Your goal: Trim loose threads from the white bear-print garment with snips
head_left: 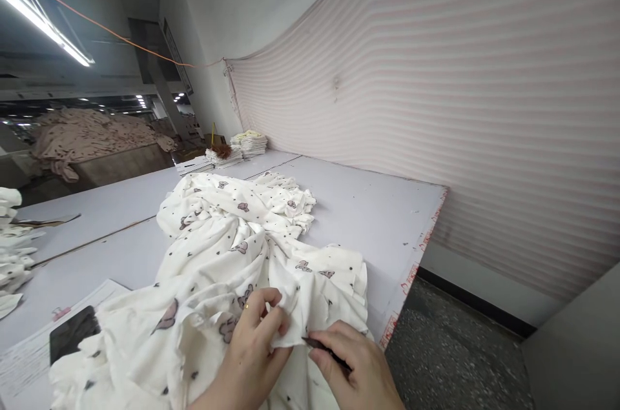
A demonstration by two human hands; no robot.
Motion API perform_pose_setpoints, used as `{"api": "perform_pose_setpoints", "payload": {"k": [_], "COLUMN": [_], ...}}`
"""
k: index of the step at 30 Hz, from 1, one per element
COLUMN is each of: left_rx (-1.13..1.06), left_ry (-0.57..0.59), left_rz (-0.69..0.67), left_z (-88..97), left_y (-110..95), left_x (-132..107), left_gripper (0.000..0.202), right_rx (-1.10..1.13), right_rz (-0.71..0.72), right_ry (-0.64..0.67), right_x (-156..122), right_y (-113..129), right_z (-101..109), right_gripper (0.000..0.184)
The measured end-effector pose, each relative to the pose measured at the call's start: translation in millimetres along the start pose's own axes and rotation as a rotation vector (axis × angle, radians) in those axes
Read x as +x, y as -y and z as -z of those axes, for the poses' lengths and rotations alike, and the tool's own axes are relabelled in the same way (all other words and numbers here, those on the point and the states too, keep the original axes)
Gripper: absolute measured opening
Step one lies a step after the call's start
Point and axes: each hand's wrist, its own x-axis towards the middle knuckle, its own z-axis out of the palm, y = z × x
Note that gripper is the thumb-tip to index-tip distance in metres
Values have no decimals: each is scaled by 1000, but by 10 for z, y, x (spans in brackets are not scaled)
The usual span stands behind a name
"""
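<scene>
A crumpled white cloth (217, 255) printed with small pink-brown shapes and dots lies across the pale table (378, 216). My left hand (252, 345) pinches a fold of this cloth near the table's front edge, fingers closed on it. My right hand (358, 371) is closed around a thin dark tool (320, 348), whose tip points at the pinched fold. The two hands nearly touch.
A dark phone (72, 336) lies on papers (29, 352) at the left. Folded white pieces (12, 242) pile at the far left. Stacks of folded cloth (249, 142) stand at the table's far end. A striped fabric (436, 93) hangs on the wall. The floor (455, 352) drops off to the right.
</scene>
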Motion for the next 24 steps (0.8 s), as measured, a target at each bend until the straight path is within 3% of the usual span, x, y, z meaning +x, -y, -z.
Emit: {"api": "perform_pose_setpoints", "payload": {"k": [3, 5, 8, 10, 13, 15, 18, 24], "left_rx": [20, -69, -456, -695, -902, -989, -1036, -866], "left_ry": [-78, -56, 208, 341, 352, 344, 388, 395], "left_rz": [-71, -81, 212, 433, 565, 585, 507, 456], "left_z": [13, 40, 85, 95, 74, 61, 73, 105], "left_y": [10, -2, -38, -51, -43, -37, -56, -133], "left_x": [46, 103, 197, 238, 251, 249, 256, 275], "left_gripper": [25, 22, 18, 26, 36, 37, 33, 32], "right_rx": [-5, -51, -61, 16, 150, 179, 104, 48], "right_rz": [-34, -69, -67, -81, -23, 110, 232, 114], "right_ry": [-42, -88, -169, -236, -346, -364, -311, -330], "right_x": [-17, 7, 98, 158, 187, 175, 168, 232], "right_y": [-39, -72, -124, -146, -141, -122, -106, -126], "right_z": [-44, -76, -102, -106, -118, -141, -189, -295], "right_gripper": [24, 28, 11, 11, 7, 11, 24, 13]}}
